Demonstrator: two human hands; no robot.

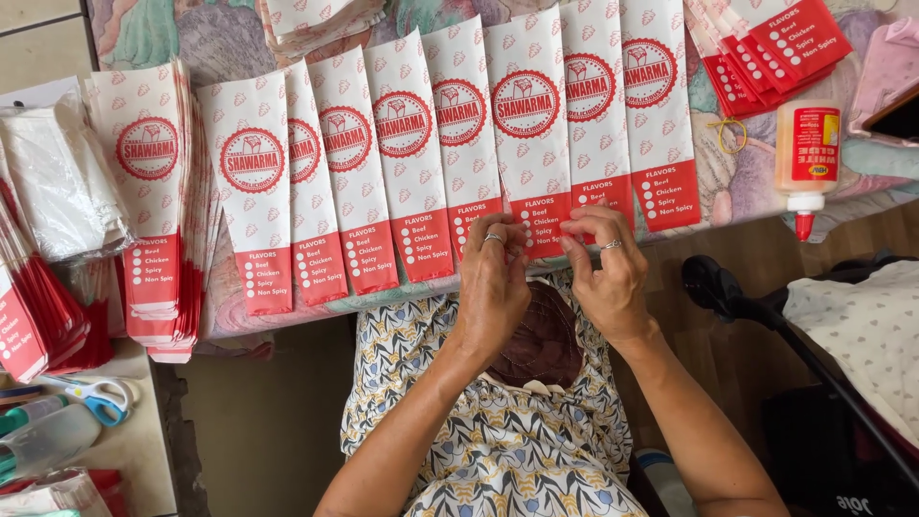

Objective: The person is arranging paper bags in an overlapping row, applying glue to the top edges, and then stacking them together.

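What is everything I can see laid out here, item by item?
paper sleeves in a row: about nine, white with red ends, overlapping across the table edge
stacked sleeves: one pile, white and red, left of the row
more sleeve bundles: red and white, top right
glue bottle: one, pale with red cap, upside down, right of the row
rubber band: one, yellowish, beside the bottle
scissors: one pair, white and blue handles, lower left
patterned cloth: covering the table
left hand: ringed, on a sleeve's red end
right hand: ringed, pinching the same end
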